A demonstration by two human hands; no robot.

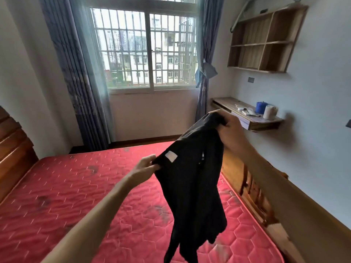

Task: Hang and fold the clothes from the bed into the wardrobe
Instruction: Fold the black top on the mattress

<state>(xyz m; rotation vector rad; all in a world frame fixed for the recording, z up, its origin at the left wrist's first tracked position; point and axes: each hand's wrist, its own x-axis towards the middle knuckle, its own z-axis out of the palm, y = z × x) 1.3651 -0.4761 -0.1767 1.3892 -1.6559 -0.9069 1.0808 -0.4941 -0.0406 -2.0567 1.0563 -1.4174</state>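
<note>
Black fabric garment with white label (191, 186) hangs in the air above the red quilted mattress of the bed (76, 186). Left hand (146, 168) fingers pinch its near-left edge; right hand (231, 126) fingers curl round bunched top, higher and farther right. Wooden wall shelf (264, 40) far right.

Both hands (147, 166) (230, 126) grip black garment (191, 186) above red mattress (76, 186).

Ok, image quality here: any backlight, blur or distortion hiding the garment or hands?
Head view: the bright window backlights the black garment, a near-featureless dark mass apart from its white label. Head view: wide-angle distortion tilts the wall shelf. Head view: left hand and right hand slightly soft, grips legible.
</note>
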